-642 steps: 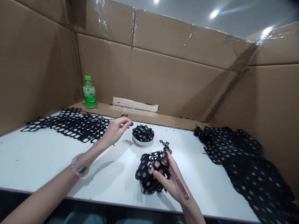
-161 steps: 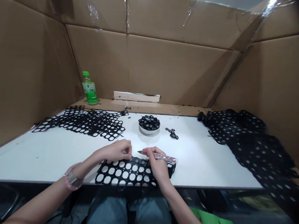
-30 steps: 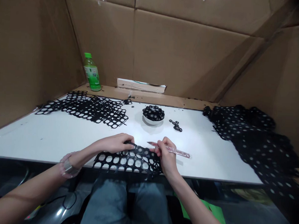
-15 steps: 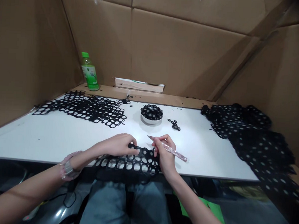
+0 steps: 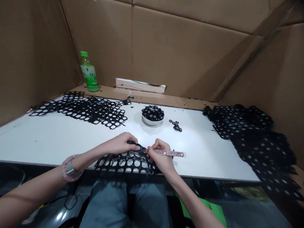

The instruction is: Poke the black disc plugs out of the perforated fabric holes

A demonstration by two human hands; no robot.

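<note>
My left hand (image 5: 120, 144) pinches the upper edge of a black sheet full of round holes (image 5: 130, 163), which drapes over the table's front edge. My right hand (image 5: 163, 159) grips a slim pen-like tool with a pinkish patterned handle (image 5: 170, 153). Its pointed tip is at the sheet, close to my left thumb. Beyond my hands, a white bowl (image 5: 153, 122) is heaped with small black ring-shaped pieces (image 5: 153, 113). A few more loose black rings (image 5: 176, 126) lie right of the bowl.
Black open lattice sheets (image 5: 91, 111) lie at the left of the white table (image 5: 51, 142). A pile of dotted black sheets (image 5: 262, 147) covers the right side and hangs over the edge. A green bottle (image 5: 90, 76) stands at the back left, before cardboard walls (image 5: 170, 47).
My right hand has moved left and swung the tool nearly level, bringing its tip down to the sheet by my left thumb. The left hand has shifted slightly up and left.
</note>
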